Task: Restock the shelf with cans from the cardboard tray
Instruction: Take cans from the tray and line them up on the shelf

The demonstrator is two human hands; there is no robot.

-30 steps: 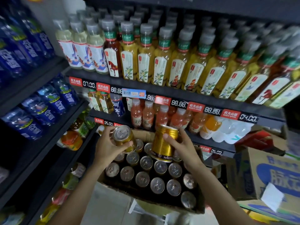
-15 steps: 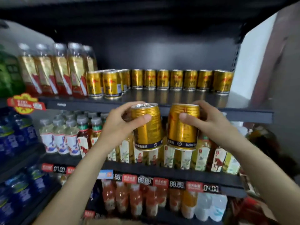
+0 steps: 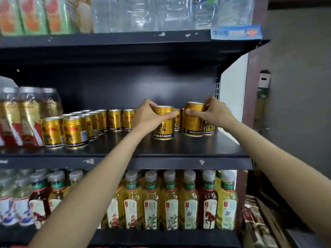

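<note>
Two gold cans stand upright on the black middle shelf (image 3: pixel 188 149). My left hand (image 3: pixel 150 115) grips the top of one gold can (image 3: pixel 163 126), whose base rests on the shelf in front of the back row. My right hand (image 3: pixel 213 113) holds the other gold can (image 3: pixel 192 122) by its rim, just right of the first. A row of gold cans (image 3: pixel 114 119) lines the back of the shelf, and more gold cans (image 3: pixel 71 131) stand at the front left. The cardboard tray is out of view.
Tall gold and red bottles (image 3: pixel 23 119) fill the shelf's left end. Tea bottles (image 3: pixel 170 201) crowd the shelf below, water packs (image 3: pixel 152 13) the one above. The shelf above (image 3: pixel 125 38) hangs low over the cans. A wall (image 3: pixel 295 86) stands at right.
Both hands have moved up and forward from in front of the shelf edge and now hold the two cans down on the shelf surface. The view has tilted upward.
</note>
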